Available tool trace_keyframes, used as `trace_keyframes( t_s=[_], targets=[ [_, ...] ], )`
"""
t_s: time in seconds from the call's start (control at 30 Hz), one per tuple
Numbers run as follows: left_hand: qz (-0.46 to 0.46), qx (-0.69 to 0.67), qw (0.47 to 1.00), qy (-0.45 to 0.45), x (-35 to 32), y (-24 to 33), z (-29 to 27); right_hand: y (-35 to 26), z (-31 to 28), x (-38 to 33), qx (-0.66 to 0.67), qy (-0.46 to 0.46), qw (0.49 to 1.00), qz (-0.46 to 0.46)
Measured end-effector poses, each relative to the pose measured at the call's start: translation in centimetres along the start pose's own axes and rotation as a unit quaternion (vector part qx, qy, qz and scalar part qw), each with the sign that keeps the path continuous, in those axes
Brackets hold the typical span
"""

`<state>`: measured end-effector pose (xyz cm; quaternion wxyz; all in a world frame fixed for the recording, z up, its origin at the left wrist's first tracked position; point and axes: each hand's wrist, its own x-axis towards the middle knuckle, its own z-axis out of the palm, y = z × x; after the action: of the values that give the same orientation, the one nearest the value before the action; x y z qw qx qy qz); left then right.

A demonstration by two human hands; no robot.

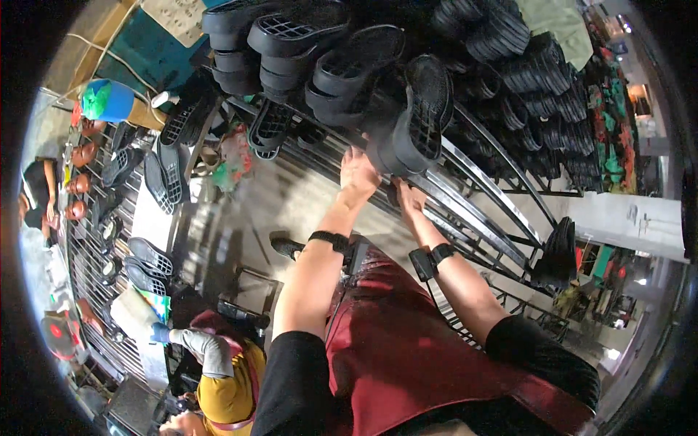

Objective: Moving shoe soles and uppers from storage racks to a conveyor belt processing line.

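A stack of black shoe soles (422,120) stands tilted at the edge of the metal rack, its top sole showing a gridded inside. My left hand (360,173) grips the stack's near left side, with the fingertips partly hidden behind the dark rubber. Just below the stack's heel end, my right hand (411,198) is closed at its lower edge; a small dark piece shows by the thumb, and the other fingers are hard to see. More stacked black soles (352,54) sit directly left of and beyond my hands.
The rack's shiny metal rails (480,189) run off to the right toward a dark bundle of soles (556,254). Dense sole piles (538,73) fill the far right. At left, a co-worker in yellow (229,385) is beside a slatted rack with soles (166,178) and a blue bucket (109,102).
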<state>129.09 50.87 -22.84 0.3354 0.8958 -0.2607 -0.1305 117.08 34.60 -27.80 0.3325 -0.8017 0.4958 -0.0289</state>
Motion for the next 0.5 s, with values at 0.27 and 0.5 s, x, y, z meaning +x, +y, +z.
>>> trace_keyframes(
  t_s=[0.27, 0.5],
  targets=[
    [-0.132, 0.074, 0.929, 0.338, -3.3, -4.4, -13.0, -5.3, -5.0, -11.7, 0.017, -0.001, 0.94, -0.342],
    [-0.158, 0.232, 0.949, 0.142, 1.2, -14.9, -17.2, -23.4, 9.8, -11.0, -0.081, -0.085, 0.987, -0.107]
  ],
)
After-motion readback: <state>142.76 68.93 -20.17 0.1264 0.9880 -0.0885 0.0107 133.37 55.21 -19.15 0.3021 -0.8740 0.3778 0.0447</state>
